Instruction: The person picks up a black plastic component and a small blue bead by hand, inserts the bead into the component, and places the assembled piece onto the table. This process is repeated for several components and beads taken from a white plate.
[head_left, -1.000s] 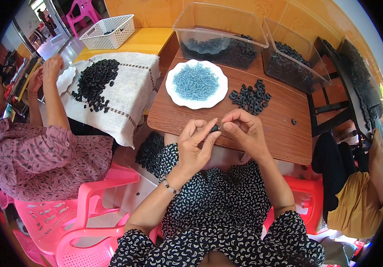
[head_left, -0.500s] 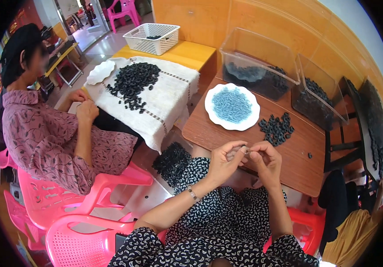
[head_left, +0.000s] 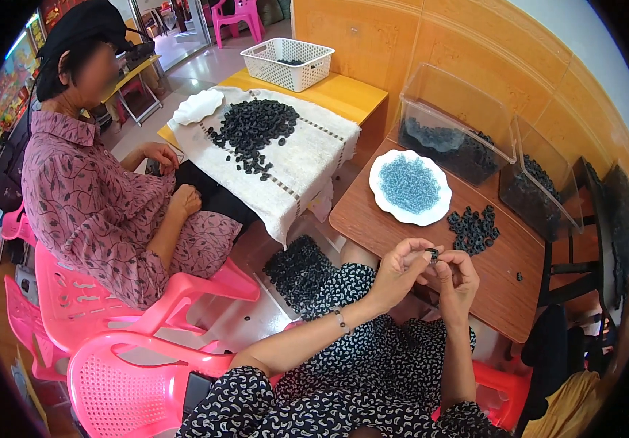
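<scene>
My left hand (head_left: 400, 271) and my right hand (head_left: 457, 279) meet over my lap at the near edge of a brown table (head_left: 416, 237). Both pinch one small black ring (head_left: 432, 254) between their fingertips. Just beyond them on the table lie a heap of black rings (head_left: 473, 228) and a white plate (head_left: 384, 197) filled with small blue pieces (head_left: 409, 184).
Two clear plastic bins (head_left: 454, 124) with dark parts stand at the table's back. A person in a patterned shirt (head_left: 102, 204) sits at left on a pink chair (head_left: 88, 292), beside a cloth-covered table (head_left: 285, 160) bearing black rings (head_left: 252, 128). A white basket (head_left: 289, 62) stands beyond. More rings (head_left: 300, 266) lie below.
The view has swung left and down, bringing the seated person fully into sight. My hands stay together on the small ring, now lower right in the picture.
</scene>
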Demonstrator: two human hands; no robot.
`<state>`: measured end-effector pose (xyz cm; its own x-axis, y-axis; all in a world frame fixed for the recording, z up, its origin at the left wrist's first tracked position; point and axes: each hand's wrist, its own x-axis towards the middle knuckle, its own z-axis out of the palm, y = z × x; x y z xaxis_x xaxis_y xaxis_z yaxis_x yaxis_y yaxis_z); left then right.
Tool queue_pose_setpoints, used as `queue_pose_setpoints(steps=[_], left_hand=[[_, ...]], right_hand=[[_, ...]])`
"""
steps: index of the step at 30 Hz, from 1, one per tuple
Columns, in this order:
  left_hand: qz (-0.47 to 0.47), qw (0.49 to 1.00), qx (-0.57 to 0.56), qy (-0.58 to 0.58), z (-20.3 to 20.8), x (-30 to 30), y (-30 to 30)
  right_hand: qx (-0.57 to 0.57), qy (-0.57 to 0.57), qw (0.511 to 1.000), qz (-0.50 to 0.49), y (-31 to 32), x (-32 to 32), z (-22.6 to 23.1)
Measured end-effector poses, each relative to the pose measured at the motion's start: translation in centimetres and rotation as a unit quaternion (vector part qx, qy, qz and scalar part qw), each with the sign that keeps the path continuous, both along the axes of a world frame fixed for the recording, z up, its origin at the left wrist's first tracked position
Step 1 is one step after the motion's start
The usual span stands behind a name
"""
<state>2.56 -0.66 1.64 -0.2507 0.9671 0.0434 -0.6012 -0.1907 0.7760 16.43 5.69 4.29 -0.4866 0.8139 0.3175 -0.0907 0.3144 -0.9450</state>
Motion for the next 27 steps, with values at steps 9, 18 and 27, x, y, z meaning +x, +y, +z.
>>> queue_pose_setpoints(steps=[9, 18, 27], left_hand=[[-0.032, 0.995, -0.047, -0.082, 0.9, -0.1, -0.2], [-0.045, 0.998, -0.003, -0.051, 1.7, 0.1, -0.1], [-0.035, 0.999, -0.004, -0.004, 1.2, 0.2, -0.1]], right_hand=[[0.065, -0.009, 0.997, -0.042, -0.2, 0.2, 0.9], [0.057, 0.036, 0.996, -0.057, 0.2, 0.2, 0.6], [0.043, 0.047, 0.997, -0.050, 0.3, 0.2, 1.0]])
